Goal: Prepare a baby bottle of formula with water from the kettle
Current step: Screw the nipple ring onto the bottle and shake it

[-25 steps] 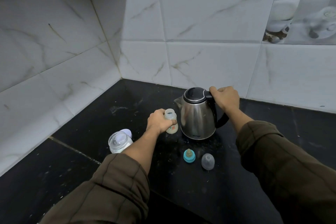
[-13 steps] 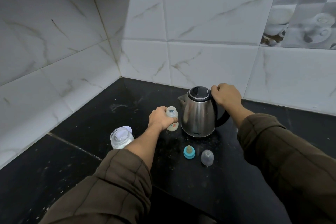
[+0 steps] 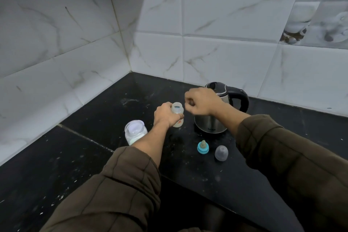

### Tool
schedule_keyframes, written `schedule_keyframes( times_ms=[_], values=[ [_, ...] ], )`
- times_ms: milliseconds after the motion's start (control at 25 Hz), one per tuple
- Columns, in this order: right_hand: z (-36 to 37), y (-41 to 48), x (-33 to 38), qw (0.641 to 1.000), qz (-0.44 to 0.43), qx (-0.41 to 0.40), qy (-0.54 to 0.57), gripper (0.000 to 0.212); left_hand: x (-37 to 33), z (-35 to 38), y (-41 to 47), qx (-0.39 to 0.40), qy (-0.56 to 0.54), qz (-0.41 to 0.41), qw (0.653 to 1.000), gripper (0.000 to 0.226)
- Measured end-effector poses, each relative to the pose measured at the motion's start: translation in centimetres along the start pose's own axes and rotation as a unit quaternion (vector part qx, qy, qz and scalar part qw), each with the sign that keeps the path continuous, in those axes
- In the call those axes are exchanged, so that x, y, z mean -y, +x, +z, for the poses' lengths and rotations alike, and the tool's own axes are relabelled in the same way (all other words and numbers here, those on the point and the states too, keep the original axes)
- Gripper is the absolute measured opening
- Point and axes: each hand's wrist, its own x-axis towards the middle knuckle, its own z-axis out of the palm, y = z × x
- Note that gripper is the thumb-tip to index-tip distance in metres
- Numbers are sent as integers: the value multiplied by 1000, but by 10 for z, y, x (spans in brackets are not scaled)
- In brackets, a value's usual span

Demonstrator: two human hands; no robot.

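Note:
A small clear baby bottle [image 3: 178, 118] stands open-topped on the black counter [image 3: 98, 118], and my left hand [image 3: 165, 116] is wrapped around its left side. The steel kettle [image 3: 212, 122] with a black lid and handle [image 3: 243, 100] stands upright just right of the bottle. My right hand [image 3: 202, 102] hovers in front of the kettle's top, close to the bottle's mouth, fingers curled into a fist with nothing visible in them. An open glass jar of white formula powder [image 3: 134, 132] sits to the left of my left wrist.
A teat in a blue ring [image 3: 203, 147] and a clear dome cap [image 3: 221, 153] lie on the counter in front of the kettle. White marble-look tiled walls [image 3: 94, 62] meet in a corner behind. The counter's front edge [image 3: 188, 181] runs below my arms.
My right hand has let go of the kettle handle and moved left, toward the bottle's mouth. The kettle stays upright on the counter. My left hand keeps its hold on the bottle.

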Motion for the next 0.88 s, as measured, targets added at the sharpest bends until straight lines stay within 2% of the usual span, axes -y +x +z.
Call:
schedule_keyframes(
  times_ms=[80, 160, 240, 360, 480, 640, 760, 880],
  values=[
    [18, -5, 7, 988, -5, 149, -44, 12, 10, 1, -2, -4, 1, -7, 1000, 47],
    [33, -14, 8, 955, 2, 282, -89, 18, 18, 3, -4, -2, -4, -14, 1000, 46],
    [44, -23, 7, 927, 6, 355, -119, 33, 24, 7, -6, 5, -7, -20, 1000, 47],
    [61, -34, 7, 897, 3, 418, -146, 49, 32, 15, -11, 15, -10, -28, 999, 47],
    [75, -40, 6, 881, -21, 443, -162, 55, 37, 23, -14, 24, -11, -34, 999, 47],
    [85, -43, 1, 882, -37, 442, -157, 44, 39, 29, -18, 29, -13, -42, 999, 48],
    [79, -35, -3, 914, -23, 389, -111, 40, 44, 31, -19, 28, -20, -55, 998, 47],
    [61, -15, -2, 959, 21, 277, -47, 42, 48, 33, -20, 29, -30, -70, 997, 49]
  ],
)
